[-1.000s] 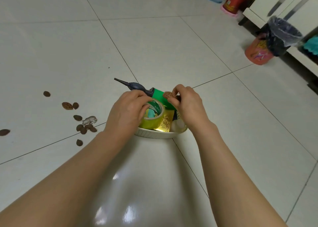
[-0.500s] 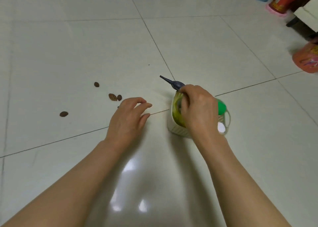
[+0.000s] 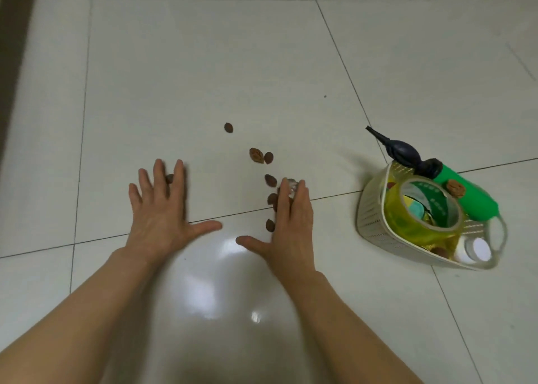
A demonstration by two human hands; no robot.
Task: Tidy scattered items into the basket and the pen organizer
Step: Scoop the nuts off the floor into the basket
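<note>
A white plastic basket [image 3: 371, 209] stands on the floor at the right. It holds a yellow tape roll [image 3: 419, 209], a green and black pump tool [image 3: 460, 191] with a brown pit [image 3: 456, 188] on it, and a white-capped bottle [image 3: 477, 251]. Several brown pits [image 3: 256, 155] lie scattered on the tiles at centre. My left hand [image 3: 163, 209] is flat and spread, partly covering one pit [image 3: 169, 178]. My right hand [image 3: 291, 217] is spread over the pit cluster, its fingertips at a small clear toy [image 3: 291, 184].
The floor is glossy white tile [image 3: 203, 63] with dark grout lines. A dark strip [image 3: 11, 48] runs along the far left edge.
Both hands left the basket and moved left to the scattered pits. The view swung left, so the basket now sits at the right with a pit on the pump tool.
</note>
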